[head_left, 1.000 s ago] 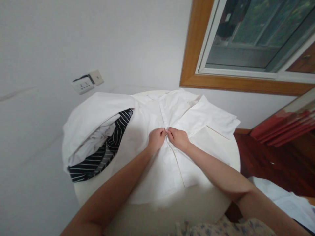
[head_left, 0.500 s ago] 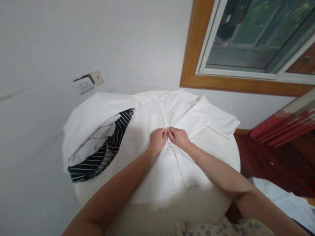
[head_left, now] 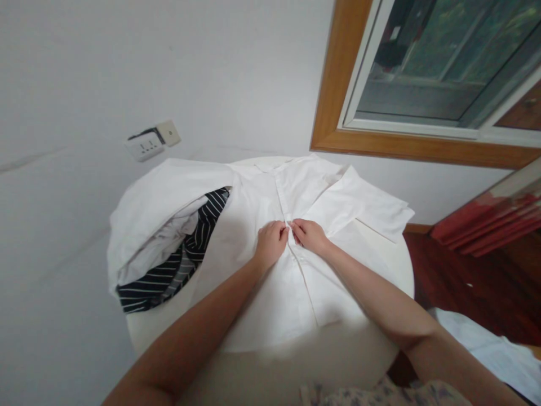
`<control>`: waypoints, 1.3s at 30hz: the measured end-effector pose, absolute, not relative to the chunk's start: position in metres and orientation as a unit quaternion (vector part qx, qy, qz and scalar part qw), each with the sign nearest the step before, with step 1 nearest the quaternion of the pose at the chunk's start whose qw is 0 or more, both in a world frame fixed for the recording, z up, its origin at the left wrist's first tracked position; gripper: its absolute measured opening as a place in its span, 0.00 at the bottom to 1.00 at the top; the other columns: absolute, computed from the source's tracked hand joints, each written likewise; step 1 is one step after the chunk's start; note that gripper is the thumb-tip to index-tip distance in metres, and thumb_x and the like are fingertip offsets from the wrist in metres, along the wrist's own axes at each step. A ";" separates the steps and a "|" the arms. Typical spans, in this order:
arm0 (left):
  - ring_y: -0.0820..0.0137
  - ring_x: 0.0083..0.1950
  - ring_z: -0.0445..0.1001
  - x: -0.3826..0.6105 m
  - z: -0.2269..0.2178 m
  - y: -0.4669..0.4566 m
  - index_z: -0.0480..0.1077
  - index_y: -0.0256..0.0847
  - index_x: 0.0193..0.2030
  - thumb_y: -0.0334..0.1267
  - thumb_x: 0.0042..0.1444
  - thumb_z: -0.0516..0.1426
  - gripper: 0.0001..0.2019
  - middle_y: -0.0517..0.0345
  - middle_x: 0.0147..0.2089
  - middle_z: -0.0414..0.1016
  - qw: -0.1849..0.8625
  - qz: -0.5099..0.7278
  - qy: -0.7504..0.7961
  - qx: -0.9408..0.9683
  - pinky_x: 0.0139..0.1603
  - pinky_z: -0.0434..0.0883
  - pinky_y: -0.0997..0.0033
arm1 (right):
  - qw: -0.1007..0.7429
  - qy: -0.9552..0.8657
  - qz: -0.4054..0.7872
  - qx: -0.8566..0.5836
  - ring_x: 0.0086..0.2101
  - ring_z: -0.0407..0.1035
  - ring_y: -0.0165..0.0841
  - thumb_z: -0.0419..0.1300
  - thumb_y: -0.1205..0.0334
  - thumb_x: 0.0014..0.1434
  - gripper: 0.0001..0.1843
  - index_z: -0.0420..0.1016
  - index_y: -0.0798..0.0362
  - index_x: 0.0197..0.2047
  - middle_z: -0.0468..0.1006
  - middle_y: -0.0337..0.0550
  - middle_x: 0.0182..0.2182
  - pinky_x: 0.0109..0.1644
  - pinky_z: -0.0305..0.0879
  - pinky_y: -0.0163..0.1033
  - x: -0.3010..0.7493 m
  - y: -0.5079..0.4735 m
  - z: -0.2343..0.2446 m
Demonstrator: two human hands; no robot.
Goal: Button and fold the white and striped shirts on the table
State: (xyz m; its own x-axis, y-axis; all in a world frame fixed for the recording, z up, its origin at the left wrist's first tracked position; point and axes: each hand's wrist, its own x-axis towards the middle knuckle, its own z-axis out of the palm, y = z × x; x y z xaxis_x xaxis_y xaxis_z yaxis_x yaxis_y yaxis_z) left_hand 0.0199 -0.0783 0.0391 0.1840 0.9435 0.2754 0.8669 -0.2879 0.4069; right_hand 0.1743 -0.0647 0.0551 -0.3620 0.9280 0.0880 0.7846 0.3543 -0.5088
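A white button-up shirt [head_left: 270,293] lies spread front-up on a round white table [head_left: 380,344]. My left hand [head_left: 270,243] and my right hand [head_left: 309,235] meet at the shirt's front placket, near its middle. Both are closed in a pinch on the two edges of the placket, fingertips almost touching each other. What sits between the fingertips is too small to make out.
A heap of clothes [head_left: 156,225], white with a black-and-white striped garment [head_left: 177,270], sits on the table's left side. A wall socket [head_left: 147,144] is on the white wall behind. A wood-framed window [head_left: 422,84] is at upper right, with a red-brown floor [head_left: 473,282] and white cloth [head_left: 499,355] to the right.
Both hands stay pinched on the placket and have slid slightly down it toward me. The view has shifted a little.
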 end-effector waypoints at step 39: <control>0.63 0.43 0.73 0.028 0.060 -0.157 0.67 0.42 0.43 0.37 0.61 0.50 0.07 0.53 0.40 0.75 0.099 0.092 0.548 0.825 0.41 0.65 0.67 | 0.035 -0.849 0.195 -0.489 0.28 0.66 0.30 0.55 0.60 0.59 0.08 0.72 0.54 0.32 0.76 0.42 0.28 0.30 0.51 0.34 0.198 -0.138 0.087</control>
